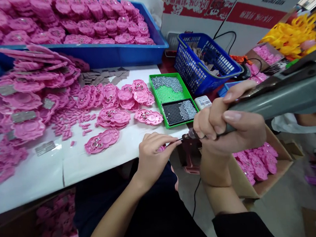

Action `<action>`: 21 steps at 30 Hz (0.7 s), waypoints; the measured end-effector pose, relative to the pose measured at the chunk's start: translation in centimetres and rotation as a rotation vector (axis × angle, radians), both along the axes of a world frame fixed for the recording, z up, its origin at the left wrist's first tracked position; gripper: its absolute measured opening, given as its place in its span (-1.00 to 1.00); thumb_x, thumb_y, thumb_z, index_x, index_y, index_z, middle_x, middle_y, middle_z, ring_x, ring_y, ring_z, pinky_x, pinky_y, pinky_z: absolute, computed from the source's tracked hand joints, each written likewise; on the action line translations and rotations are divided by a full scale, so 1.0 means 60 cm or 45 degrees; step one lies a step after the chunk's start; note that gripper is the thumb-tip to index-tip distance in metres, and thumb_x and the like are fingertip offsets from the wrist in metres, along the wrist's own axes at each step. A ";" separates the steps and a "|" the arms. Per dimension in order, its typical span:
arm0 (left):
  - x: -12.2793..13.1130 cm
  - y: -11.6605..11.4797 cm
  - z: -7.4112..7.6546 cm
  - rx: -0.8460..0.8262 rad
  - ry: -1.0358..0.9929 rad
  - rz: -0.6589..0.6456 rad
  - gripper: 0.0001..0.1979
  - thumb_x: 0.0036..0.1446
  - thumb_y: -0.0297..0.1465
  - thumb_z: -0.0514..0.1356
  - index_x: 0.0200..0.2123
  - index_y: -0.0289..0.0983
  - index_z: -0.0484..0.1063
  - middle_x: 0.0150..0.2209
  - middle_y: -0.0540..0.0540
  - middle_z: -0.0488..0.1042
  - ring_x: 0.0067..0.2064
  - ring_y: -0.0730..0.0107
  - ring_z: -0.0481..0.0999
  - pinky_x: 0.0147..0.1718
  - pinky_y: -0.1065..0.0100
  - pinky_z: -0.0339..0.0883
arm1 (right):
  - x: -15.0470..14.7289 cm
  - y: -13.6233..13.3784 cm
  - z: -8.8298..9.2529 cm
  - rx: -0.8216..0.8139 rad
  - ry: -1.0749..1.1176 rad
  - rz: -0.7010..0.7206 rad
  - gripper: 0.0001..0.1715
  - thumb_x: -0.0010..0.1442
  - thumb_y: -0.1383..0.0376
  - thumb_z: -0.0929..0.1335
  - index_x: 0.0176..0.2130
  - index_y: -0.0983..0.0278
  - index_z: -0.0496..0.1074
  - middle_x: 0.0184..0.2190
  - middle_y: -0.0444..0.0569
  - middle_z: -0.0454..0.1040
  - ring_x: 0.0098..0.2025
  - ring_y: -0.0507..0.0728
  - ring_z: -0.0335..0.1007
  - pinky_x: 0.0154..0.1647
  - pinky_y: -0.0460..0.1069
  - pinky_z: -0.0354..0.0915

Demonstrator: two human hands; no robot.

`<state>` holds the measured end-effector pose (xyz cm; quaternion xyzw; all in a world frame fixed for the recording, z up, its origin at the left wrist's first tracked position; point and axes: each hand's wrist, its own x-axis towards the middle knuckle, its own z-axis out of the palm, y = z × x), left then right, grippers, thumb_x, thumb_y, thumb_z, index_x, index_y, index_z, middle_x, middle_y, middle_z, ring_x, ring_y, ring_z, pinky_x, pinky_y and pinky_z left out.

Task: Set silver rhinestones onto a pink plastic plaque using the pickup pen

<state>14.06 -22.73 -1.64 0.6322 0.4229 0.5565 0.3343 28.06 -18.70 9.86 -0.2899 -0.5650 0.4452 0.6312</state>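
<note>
My right hand is wrapped round a grey electric screwdriver that points left, its tip near the table's front edge. My left hand is pinched at that tip, with a sliver of pink plastic showing under its fingers. Just beyond lies a pink plastic part on the white table. More pink parts lie in small stacks behind it. A green tray holds small silver screws and a black screw grid.
A blue crate full of pink parts stands at the back. A blue basket sits right of the green tray. A cardboard box of pink parts rests low on the right. Grey metal plates lie near the crate.
</note>
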 end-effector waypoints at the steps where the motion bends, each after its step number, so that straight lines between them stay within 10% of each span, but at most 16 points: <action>1: -0.002 -0.002 0.001 0.001 -0.006 -0.009 -0.80 0.34 -0.20 0.36 -0.31 -0.15 0.66 -0.30 -0.02 0.73 -0.28 0.24 0.69 -0.17 0.10 0.46 | -0.003 -0.004 0.000 -0.005 0.000 0.018 -0.80 0.15 0.17 0.45 -0.29 0.07 0.33 -0.72 -0.36 0.10 -0.81 -0.02 -0.10 -0.76 -0.04 0.08; 21: -0.031 -0.025 -0.008 0.028 -0.047 -0.007 -0.94 0.31 -0.36 0.38 -0.20 -0.14 0.71 -0.21 -0.05 0.74 -0.20 0.21 0.72 -0.13 0.15 0.46 | -0.048 -0.024 0.003 0.071 0.054 0.119 -0.87 0.20 0.33 0.42 -0.23 0.13 0.40 -0.68 -0.35 0.15 -0.77 -0.05 0.03 -0.73 -0.09 0.18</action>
